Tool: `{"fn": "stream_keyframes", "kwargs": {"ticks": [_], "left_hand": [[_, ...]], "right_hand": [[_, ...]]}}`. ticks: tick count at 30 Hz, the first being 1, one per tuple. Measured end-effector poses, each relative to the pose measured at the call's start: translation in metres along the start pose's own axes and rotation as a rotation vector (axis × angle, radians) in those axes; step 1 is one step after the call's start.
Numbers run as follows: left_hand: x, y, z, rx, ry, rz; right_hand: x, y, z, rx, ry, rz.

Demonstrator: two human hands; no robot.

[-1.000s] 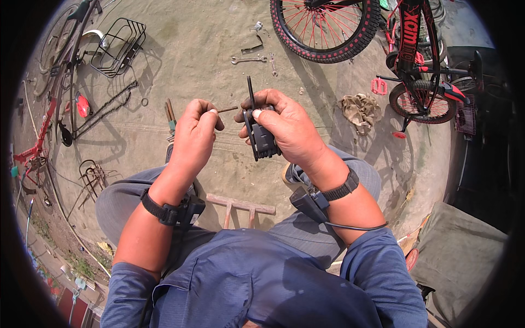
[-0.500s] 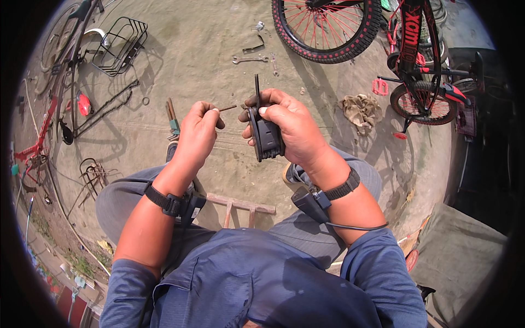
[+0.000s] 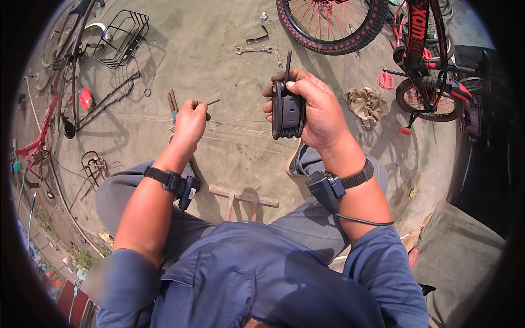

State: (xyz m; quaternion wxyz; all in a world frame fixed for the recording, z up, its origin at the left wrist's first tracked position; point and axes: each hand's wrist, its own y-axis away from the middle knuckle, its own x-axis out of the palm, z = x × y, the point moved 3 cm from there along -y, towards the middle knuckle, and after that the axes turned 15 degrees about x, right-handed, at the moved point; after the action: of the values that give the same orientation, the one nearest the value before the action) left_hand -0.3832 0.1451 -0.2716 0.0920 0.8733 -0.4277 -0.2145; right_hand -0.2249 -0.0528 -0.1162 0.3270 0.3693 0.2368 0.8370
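Note:
My left hand (image 3: pixel 189 123) is closed round a thin, short rusty rod (image 3: pixel 213 101), pinched between thumb and fingers, its free end pointing right. My right hand (image 3: pixel 320 112) grips a black folding multi-tool (image 3: pixel 287 112) with one thin bit sticking upward, my thumb resting near the bit's base. The two hands are apart. Beside and beyond my left hand lies a hand tool with long handles (image 3: pixel 172 101), partly hidden. Open-ended wrenches (image 3: pixel 253 50) and small metal parts lie on the concrete ground (image 3: pixel 219 65) ahead.
A black bicycle (image 3: pixel 415 41) with red lettering and wheels lies upper right, near a crumpled rag (image 3: pixel 367 106). To the left are bike frames (image 3: pixel 38 145), a wire basket (image 3: pixel 117 38), a chain (image 3: pixel 109 104) and bent rods (image 3: pixel 95 167). A wooden frame (image 3: pixel 243 197) lies between my legs.
My right hand has moved right and up with the multi-tool. My left hand has shifted left with the rod, widening the gap between them.

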Motion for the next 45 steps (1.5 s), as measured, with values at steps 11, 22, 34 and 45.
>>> {"fn": "stream_keyframes", "kwargs": {"ticks": [11,22,34,45], "left_hand": [[0.043,0.002,0.035,0.052,-0.136,0.136],[0.071,0.015,0.027,-0.067,-0.209,0.327],[0.032,0.078,-0.148,0.017,0.261,0.628],[0.021,0.092,-0.118,0.287,0.134,0.565]], "right_hand": [[-0.093,0.061,0.082,-0.411,-0.284,-0.132],[-0.098,0.040,0.038,-0.193,-0.326,-0.178],[-0.007,0.016,-0.032,-0.008,-0.381,0.012],[0.015,0.002,-0.057,0.046,-0.149,0.079]]}}
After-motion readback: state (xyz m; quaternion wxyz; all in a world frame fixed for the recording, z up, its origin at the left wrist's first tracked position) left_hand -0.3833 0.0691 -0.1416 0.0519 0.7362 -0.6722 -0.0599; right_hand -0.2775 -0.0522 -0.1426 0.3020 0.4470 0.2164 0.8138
